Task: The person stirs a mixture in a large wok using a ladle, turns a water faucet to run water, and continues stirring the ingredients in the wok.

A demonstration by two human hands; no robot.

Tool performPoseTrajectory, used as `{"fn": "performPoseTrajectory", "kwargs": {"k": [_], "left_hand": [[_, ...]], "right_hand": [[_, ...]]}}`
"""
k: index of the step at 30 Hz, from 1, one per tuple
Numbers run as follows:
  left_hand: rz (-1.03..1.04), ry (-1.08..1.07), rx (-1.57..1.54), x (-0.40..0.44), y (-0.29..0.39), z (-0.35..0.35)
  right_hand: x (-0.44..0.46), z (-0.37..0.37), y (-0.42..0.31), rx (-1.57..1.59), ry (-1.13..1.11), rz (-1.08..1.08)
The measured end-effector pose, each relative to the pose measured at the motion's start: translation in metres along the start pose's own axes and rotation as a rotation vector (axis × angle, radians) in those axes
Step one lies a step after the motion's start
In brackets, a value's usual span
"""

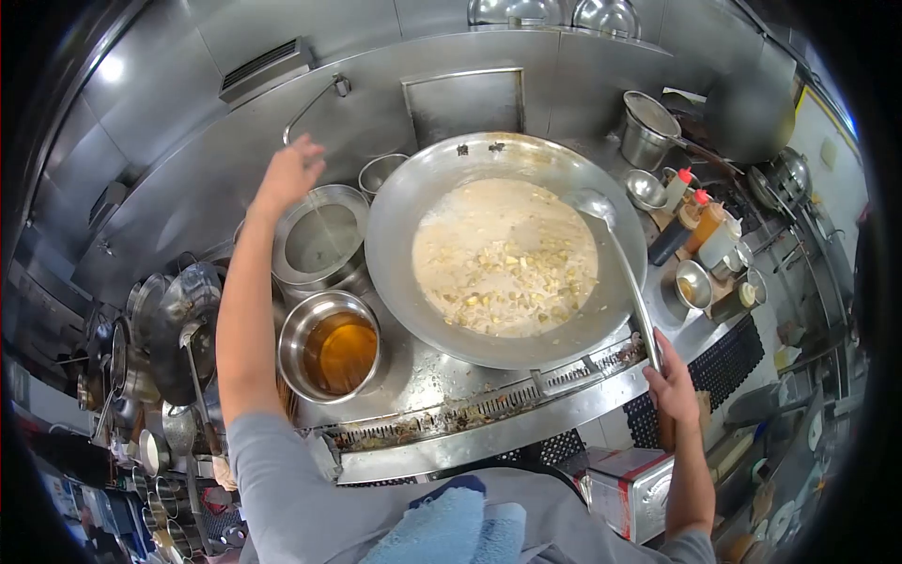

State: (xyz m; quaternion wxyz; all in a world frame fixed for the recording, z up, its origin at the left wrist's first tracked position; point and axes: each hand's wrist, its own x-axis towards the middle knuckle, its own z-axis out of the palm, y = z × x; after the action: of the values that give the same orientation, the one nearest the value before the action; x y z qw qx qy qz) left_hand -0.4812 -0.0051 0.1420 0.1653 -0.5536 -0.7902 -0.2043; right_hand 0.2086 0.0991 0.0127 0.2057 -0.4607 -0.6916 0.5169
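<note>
A large metal wok point(395, 282) holds a creamy, pale stew point(489, 235) with small yellowish chunks. My right hand point(673, 378) is closed around the handle of a long metal ladle point(631, 277), whose bowl rests inside the wok near its upper right wall. My left hand point(293, 173) is raised by the end of a thin wall faucet point(305, 115), its fingers partly spread; whether it touches the spout I cannot tell. Below that hand stands a pot with a round strainer point(322, 237). Nearer me is a steel pot point(293, 362) of amber liquid point(346, 352).
Squeeze bottles point(709, 224) and small metal bowls point(693, 284) line the right side. A lidded pot point(650, 129) stands at the back right. Several pans point(174, 343) hang or lean at left. A grated drain point(489, 406) runs along the stove's front edge.
</note>
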Motion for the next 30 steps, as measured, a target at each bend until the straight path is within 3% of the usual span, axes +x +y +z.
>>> {"fn": "performPoseTrajectory", "kwargs": {"k": [5,8,10,13,15,22,27,30], "left_hand": [[0.159,-0.21,-0.479,-0.135,0.193,-0.042],[0.249,-0.18,-0.756,-0.211,0.29,-0.006],[0.158,-0.172,-0.811,-0.247,0.351,0.03],[0.115,-0.043,-0.635,-0.268,0.409,0.073],[0.056,-0.017,-0.444,-0.272,0.43,0.08],[-0.007,-0.059,-0.319,-0.27,0.438,0.095],[0.02,-0.005,-0.343,-0.268,0.436,0.098],[0.024,-0.013,-0.356,-0.268,0.435,0.097]], "right_hand": [[0.052,-0.035,-0.033,0.284,-0.134,-0.032],[0.104,-0.037,-0.057,0.297,-0.24,-0.071],[0.151,-0.027,-0.058,0.237,-0.312,-0.08],[0.185,0.004,-0.074,0.306,-0.362,-0.007],[0.211,0.025,-0.075,0.294,-0.491,-0.002],[0.205,0.057,-0.078,0.131,-0.749,0.01],[0.155,0.023,-0.076,-0.068,-0.852,-0.045],[0.125,-0.016,-0.083,-0.313,-0.889,-0.187]]}}
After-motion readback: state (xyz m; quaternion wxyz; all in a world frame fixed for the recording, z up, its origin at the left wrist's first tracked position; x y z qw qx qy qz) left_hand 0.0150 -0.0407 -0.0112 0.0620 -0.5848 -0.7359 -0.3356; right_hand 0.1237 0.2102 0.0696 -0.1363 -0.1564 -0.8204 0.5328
